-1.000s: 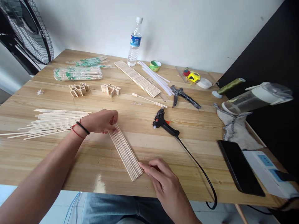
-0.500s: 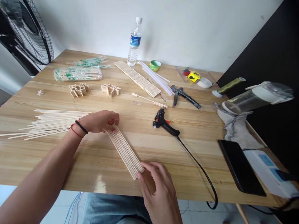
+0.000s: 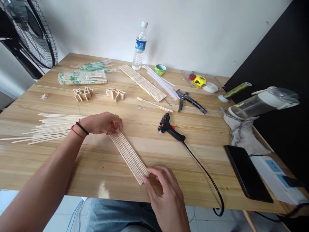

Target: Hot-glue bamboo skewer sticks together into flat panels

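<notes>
A flat row of thin wooden sticks (image 3: 129,156) lies slantwise on the wooden table, side by side. My left hand (image 3: 105,124) has its fingers closed round the far end of the row. At the near end, the thumb and fingers of my right hand (image 3: 165,190) grip the stick ends. Loose sticks (image 3: 53,127) are spread on the table left of the row, partly behind my left wrist. To the right of the row lies a black glue gun (image 3: 170,127), touched by neither hand.
Further back are small wooden pieces (image 3: 84,93), wrapped sticks (image 3: 82,77), a slatted strip (image 3: 142,82), a water bottle (image 3: 139,48) and a black clamp-like tool (image 3: 190,101). On the right lie a phone (image 3: 247,174) and a power strip (image 3: 277,177); the glue gun's cable (image 3: 205,172) hangs over the front edge.
The view has shifted slightly. Both hands keep hold of the same row of sticks, and nothing has been let go.
</notes>
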`<state>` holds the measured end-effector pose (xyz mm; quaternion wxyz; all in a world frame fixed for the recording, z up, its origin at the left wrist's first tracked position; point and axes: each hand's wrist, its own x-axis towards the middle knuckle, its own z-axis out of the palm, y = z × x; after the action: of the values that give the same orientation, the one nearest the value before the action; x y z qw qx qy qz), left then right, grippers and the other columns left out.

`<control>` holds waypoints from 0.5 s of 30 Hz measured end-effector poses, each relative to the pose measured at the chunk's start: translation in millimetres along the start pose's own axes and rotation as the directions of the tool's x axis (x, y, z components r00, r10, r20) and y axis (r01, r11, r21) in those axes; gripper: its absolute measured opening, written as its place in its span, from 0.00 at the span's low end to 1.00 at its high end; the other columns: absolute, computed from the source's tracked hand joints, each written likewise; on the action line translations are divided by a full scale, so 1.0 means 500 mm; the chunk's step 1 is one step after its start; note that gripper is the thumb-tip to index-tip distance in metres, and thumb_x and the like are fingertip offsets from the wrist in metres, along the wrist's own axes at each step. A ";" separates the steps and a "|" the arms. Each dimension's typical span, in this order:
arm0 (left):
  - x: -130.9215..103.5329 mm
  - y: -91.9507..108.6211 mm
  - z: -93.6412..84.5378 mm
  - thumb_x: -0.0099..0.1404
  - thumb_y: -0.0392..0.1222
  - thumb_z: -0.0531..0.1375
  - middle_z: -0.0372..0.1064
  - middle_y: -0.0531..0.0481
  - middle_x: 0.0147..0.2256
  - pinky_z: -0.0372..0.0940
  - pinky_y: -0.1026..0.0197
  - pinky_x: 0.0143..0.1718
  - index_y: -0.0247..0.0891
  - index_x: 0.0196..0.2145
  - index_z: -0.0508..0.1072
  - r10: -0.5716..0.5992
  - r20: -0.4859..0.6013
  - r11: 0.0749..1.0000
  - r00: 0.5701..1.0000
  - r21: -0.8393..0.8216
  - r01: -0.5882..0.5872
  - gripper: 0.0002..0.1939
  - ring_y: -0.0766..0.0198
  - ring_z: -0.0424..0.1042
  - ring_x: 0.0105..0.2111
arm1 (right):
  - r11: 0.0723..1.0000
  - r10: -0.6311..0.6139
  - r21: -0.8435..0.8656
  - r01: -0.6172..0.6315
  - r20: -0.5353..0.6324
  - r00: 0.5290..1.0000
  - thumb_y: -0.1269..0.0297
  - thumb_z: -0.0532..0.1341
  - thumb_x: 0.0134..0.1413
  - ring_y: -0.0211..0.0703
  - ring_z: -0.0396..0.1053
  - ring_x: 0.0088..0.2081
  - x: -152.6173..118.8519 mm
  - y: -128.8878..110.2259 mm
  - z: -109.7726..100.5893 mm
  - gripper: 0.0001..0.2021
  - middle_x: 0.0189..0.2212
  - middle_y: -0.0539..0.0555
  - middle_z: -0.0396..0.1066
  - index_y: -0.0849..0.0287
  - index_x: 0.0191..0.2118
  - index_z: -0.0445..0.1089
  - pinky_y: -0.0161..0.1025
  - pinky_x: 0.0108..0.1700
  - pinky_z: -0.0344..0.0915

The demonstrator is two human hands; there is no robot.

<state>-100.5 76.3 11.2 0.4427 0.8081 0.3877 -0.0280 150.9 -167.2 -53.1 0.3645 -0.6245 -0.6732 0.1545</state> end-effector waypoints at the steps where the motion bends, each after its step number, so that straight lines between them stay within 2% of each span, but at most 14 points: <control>1: 0.001 -0.003 0.000 0.59 0.44 0.63 0.72 0.53 0.29 0.64 0.65 0.29 0.38 0.39 0.78 0.009 -0.006 1.000 1.000 0.008 -0.009 0.11 0.65 0.71 0.26 | 1.000 -0.028 0.003 0.028 0.009 1.000 0.65 0.62 0.71 0.50 0.74 0.44 0.002 0.000 -0.003 0.03 0.42 0.54 0.76 0.52 0.47 0.74 0.45 0.44 0.71; 4: 0.004 -0.008 0.000 0.59 0.45 0.64 0.74 0.52 0.30 0.64 0.65 0.30 0.38 0.37 0.80 0.039 -0.043 0.998 0.998 0.047 -0.037 0.10 0.64 0.72 0.28 | 0.994 -0.104 0.016 0.104 0.022 0.994 0.71 0.63 0.70 0.47 0.74 0.43 0.007 0.001 -0.011 0.06 0.41 0.54 0.77 0.53 0.45 0.75 0.43 0.44 0.72; 8: 0.004 -0.011 0.001 0.60 0.45 0.64 0.75 0.52 0.31 0.65 0.66 0.32 0.38 0.35 0.81 0.078 -0.069 0.995 0.995 0.066 -0.073 0.09 0.65 0.73 0.30 | 0.991 -0.135 0.023 0.135 -0.022 0.991 0.73 0.65 0.68 0.47 0.74 0.42 0.002 0.007 -0.009 0.08 0.41 0.55 0.77 0.54 0.48 0.76 0.43 0.44 0.73; 11: 0.004 -0.011 0.001 0.60 0.45 0.64 0.75 0.53 0.31 0.65 0.66 0.32 0.38 0.34 0.81 0.063 -0.075 0.996 0.995 0.064 -0.058 0.09 0.65 0.72 0.30 | 0.987 -0.156 0.038 0.159 -0.071 0.985 0.74 0.65 0.68 0.46 0.74 0.41 -0.001 0.008 -0.003 0.08 0.40 0.54 0.77 0.55 0.48 0.76 0.42 0.44 0.73; 15: 0.006 -0.011 0.003 0.59 0.45 0.65 0.75 0.53 0.30 0.64 0.66 0.31 0.38 0.34 0.82 0.023 -0.081 0.998 0.996 0.056 -0.019 0.09 0.65 0.72 0.29 | 0.985 -0.164 0.045 0.167 -0.059 0.985 0.76 0.65 0.67 0.45 0.75 0.40 0.003 0.005 -0.002 0.08 0.39 0.54 0.77 0.56 0.45 0.76 0.42 0.43 0.73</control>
<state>-101.8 78.8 5.3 0.4045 0.8244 0.3960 -0.0011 153.5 -165.8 -53.8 0.4100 -0.5610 -0.7085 0.1233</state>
